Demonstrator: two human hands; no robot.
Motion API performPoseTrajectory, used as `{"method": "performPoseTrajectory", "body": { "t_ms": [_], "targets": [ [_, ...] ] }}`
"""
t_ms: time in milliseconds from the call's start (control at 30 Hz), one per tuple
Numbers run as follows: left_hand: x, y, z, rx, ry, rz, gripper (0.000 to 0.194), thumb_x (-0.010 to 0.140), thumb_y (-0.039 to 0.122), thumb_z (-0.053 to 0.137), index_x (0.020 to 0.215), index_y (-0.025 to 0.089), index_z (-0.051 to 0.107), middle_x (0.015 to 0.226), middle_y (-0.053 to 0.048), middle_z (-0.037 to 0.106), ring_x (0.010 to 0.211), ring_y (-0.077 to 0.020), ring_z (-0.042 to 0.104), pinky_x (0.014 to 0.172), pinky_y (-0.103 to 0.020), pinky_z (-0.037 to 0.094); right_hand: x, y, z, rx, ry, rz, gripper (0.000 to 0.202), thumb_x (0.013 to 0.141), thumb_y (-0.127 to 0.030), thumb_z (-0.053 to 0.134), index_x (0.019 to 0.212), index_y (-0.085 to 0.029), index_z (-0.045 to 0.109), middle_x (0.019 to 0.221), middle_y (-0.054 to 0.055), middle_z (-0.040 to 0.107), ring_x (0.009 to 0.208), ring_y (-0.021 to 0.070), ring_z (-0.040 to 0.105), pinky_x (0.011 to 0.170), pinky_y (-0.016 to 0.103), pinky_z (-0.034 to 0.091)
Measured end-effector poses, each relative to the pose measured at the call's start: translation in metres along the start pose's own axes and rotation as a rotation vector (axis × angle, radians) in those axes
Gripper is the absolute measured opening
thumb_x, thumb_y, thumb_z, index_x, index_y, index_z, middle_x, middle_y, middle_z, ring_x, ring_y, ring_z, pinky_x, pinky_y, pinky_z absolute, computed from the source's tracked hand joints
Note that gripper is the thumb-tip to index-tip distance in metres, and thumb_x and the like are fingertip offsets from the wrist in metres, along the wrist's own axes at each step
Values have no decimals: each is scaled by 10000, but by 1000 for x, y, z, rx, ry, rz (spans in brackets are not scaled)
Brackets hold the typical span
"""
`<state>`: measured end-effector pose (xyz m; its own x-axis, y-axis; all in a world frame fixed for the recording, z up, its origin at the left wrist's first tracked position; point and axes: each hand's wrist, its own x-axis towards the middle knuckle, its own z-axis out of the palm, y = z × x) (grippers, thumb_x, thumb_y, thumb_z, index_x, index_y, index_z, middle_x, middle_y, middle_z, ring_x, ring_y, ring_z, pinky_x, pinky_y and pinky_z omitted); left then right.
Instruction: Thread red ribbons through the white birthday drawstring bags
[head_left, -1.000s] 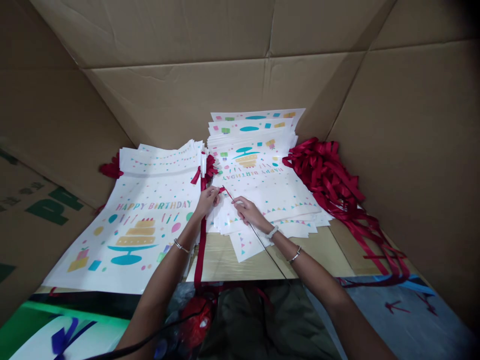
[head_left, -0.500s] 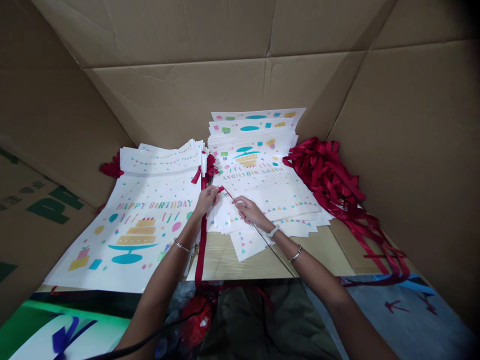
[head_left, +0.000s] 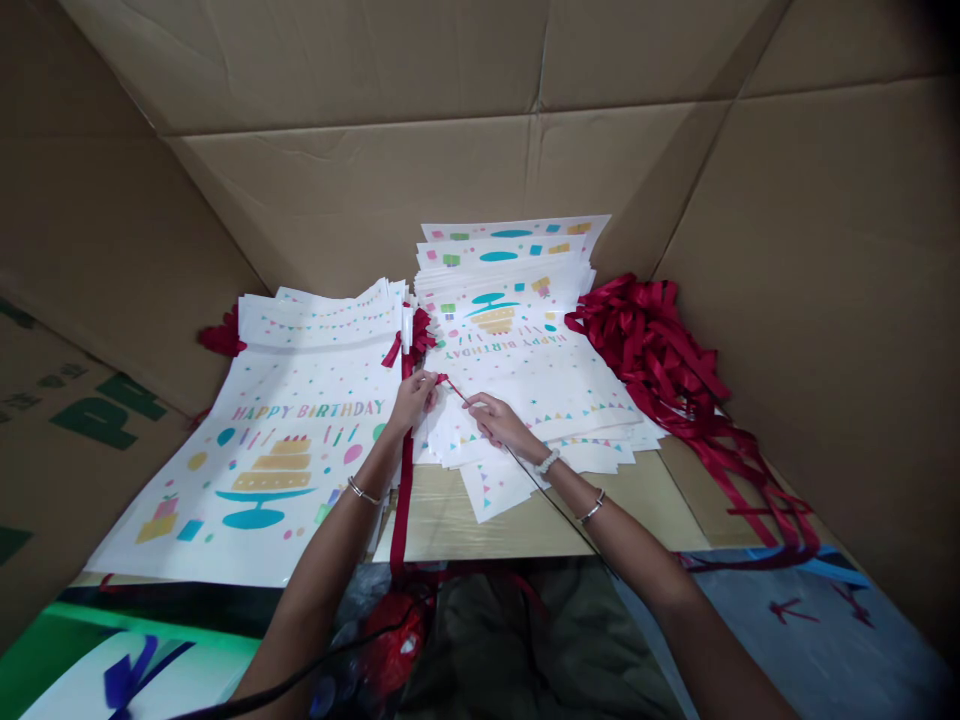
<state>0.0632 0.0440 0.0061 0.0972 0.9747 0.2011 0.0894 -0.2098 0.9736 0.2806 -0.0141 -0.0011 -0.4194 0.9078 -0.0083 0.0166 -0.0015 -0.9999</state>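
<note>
My left hand [head_left: 412, 400] is closed on a dark red ribbon [head_left: 403, 500], whose short folded end pokes out at the fingertips and whose length hangs over the front edge. My right hand [head_left: 491, 418] pinches a thin rod-like tool [head_left: 459, 390], red near its tip, with a dark cord trailing below the wrist. The tip meets the ribbon end at my left fingertips. Both hands are between a left stack of white HAPPY BIRTHDAY sheets [head_left: 300, 375] and a right stack of similar, upside-down sheets [head_left: 517, 375].
A heap of red ribbons [head_left: 649, 340] lies right of the sheets, its strands trailing over the front edge. Cardboard walls [head_left: 352, 200] enclose the work surface [head_left: 487, 525]. At lower left lies a white item with a blue bow [head_left: 127, 675]; a red plastic-wrapped thing [head_left: 397, 640] sits below the edge.
</note>
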Motion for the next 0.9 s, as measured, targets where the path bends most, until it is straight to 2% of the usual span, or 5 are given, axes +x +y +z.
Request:
{"method": "performPoseTrajectory", "body": {
  "t_ms": [233,400,600,767,900],
  "targets": [
    [-5,2,9,-77,-23,-5,508,858,651,696,798,200,472,512,11,590,404,-111,488,440,-215,325,0,2,0,6,-21,-24,342,953,-469,558,1151,-194,606,527,-104,392,396,57,305,356,133,264],
    [-5,4,13,-144,-17,-22,568,810,679,726,950,227,413,522,52,602,367,-117,488,404,-198,268,0,1,2,16,-25,-20,341,960,-461,555,1163,-192,605,517,-111,390,372,53,289,339,137,243],
    [-9,13,15,-200,-82,23,640,851,626,725,1262,215,458,537,66,593,384,-117,486,419,-207,272,-1,-4,5,82,-72,-27,387,941,-512,594,1161,-194,588,501,-120,379,363,55,272,328,146,254],
    [-10,16,15,-237,-73,13,523,841,638,732,1051,175,607,495,52,517,409,-97,432,435,-214,266,-4,-8,6,113,-114,-35,404,943,-535,596,1173,-203,599,492,-114,389,358,54,273,334,157,252],
    [-7,15,15,-319,-69,-69,526,819,652,752,926,154,622,521,40,499,440,-89,428,437,-211,280,-3,-10,7,159,-113,-31,470,917,-571,615,1190,-190,587,479,-126,364,355,54,250,336,159,227]
  ]
}}
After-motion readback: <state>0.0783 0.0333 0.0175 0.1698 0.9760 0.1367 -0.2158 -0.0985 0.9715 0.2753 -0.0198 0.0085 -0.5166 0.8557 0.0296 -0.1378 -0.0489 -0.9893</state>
